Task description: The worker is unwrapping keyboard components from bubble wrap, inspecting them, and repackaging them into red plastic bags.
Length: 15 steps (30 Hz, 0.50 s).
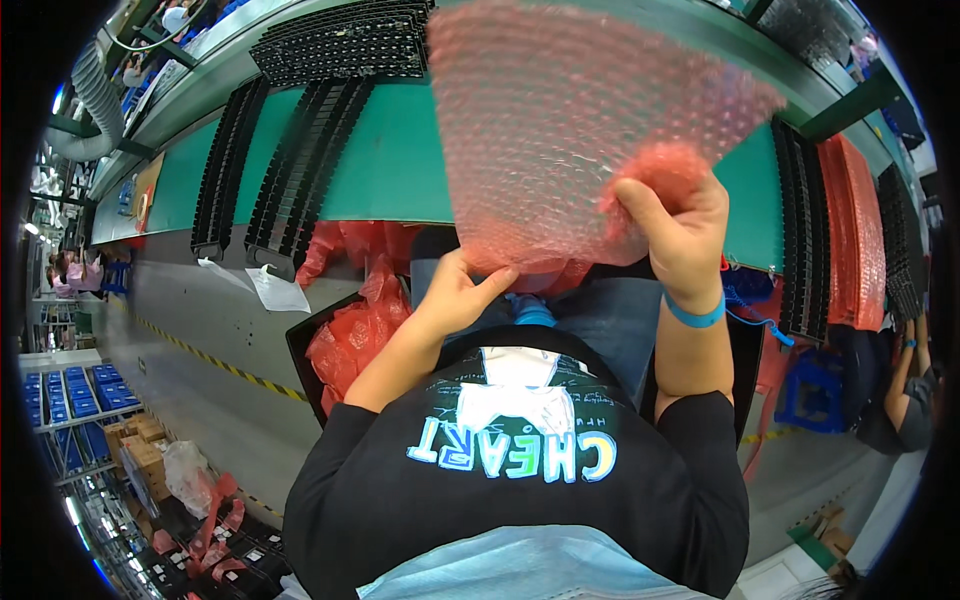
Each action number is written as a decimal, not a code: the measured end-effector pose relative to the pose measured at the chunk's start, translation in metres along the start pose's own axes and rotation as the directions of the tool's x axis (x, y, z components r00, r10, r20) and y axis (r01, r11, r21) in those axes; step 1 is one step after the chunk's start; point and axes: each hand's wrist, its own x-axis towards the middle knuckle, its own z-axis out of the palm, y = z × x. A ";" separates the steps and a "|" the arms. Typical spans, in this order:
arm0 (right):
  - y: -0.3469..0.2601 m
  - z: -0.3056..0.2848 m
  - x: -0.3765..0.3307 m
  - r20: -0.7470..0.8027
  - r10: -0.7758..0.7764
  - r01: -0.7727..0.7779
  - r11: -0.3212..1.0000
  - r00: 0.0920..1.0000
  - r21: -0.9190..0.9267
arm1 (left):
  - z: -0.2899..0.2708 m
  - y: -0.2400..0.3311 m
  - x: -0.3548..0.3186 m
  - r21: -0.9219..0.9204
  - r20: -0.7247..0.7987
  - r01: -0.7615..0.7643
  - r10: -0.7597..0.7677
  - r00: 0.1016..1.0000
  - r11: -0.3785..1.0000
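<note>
A large pink bubble-wrap bag point(560, 130) hangs in front of me over the green bench, blurred by motion. My right hand point(685, 225), with a blue band at the wrist, is closed on a bunched part of it at its right side. At the lower left edge of the bag, my left hand point(467, 292) pinches the film between thumb and fingers. Black slotted strips point(310, 165) lie on the bench to the left, and another black strip point(800, 235) lies to the right. The bag hides the bench behind it.
A black bin with crumpled red wrap point(355, 345) stands beside my left arm. Flat red bubble-wrap bags point(850, 235) are stacked at the right, near another person's arm point(908, 375). A stack of black trays point(340, 45) sits at the back. A blue stool point(812, 388) is on the floor.
</note>
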 end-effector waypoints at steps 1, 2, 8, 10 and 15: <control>0.000 -0.006 0.007 0.023 0.067 -0.065 0.994 0.997 -0.088 | 0.004 -0.005 -0.004 -0.192 0.039 0.159 -0.154 0.987 0.968; 0.001 -0.011 0.015 0.042 0.137 -0.127 0.976 0.990 -0.175 | 0.007 -0.008 -0.008 -0.369 0.104 0.311 -0.294 0.950 0.876; 0.110 -0.073 0.060 -0.017 0.257 -0.218 0.782 0.966 -0.584 | 0.007 0.028 0.006 0.375 -0.357 0.425 -0.294 0.886 0.824; 0.121 -0.067 0.065 -0.015 0.254 -0.191 0.686 0.967 -0.702 | 0.002 0.030 0.017 0.456 -0.294 0.228 -0.096 0.951 0.861; 0.133 -0.037 0.078 -0.056 0.274 -0.054 -0.016 0.960 -0.998 | 0.002 -0.003 0.067 0.615 0.089 -0.396 0.440 0.894 0.682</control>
